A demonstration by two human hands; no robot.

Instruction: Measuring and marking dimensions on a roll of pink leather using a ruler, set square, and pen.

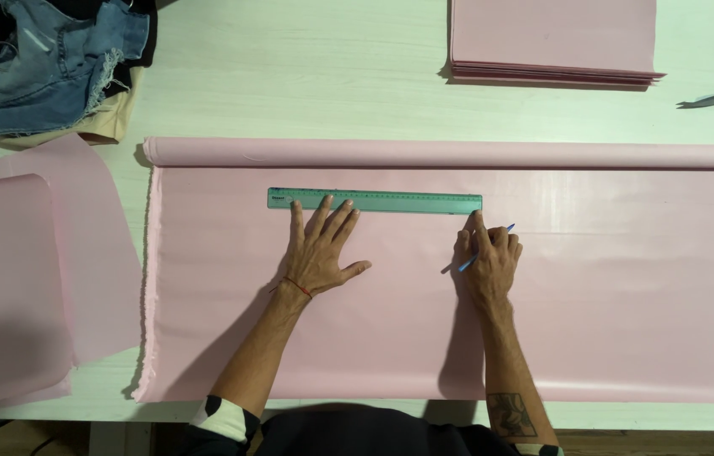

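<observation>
At mid-frame the left hand (321, 253) lies flat, fingers spread, fingertips on the green ruler (375, 200) lying across the pink fabric (627, 287) on the counter (289, 76). The right hand (489, 257), its grip closed around a blue pen (477, 254), apparently touches the ruler's right end.

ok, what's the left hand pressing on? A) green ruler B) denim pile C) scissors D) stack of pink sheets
A: the left hand lies flat with its fingertips on the green ruler, which sits on the unrolled pink fabric; the right hand holds a blue pen at the ruler's right end.
</observation>
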